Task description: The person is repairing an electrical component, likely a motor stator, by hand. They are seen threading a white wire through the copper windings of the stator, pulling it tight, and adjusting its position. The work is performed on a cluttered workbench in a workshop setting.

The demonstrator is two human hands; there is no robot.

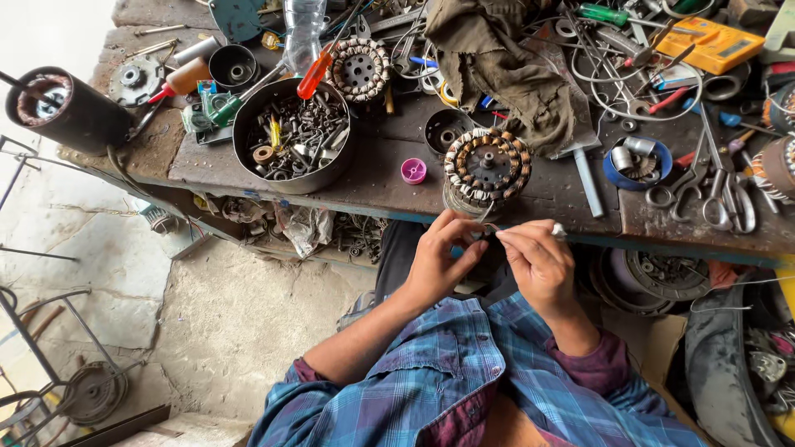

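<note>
Both hands meet just below the front edge of the bench. The left hand has its fingers curled in, thumb and forefinger pressed together on a small dark piece held between the two hands. The right hand pinches the same piece from the other side, fingertips closed on it, with a small pale bit showing at its knuckles (too small to tell what it is). The piece sits in the air, just beneath a wound motor stator that stands at the bench edge directly above the hands.

To the left of the stator lie a small pink cap and a round metal bowl full of screws and small parts. An orange-handled screwdriver rests across the bowl's rim. A second wound stator lies behind it, beside a crumpled brown cloth. Scissors lie to the right, near a blue round lid holding metal pieces.
</note>
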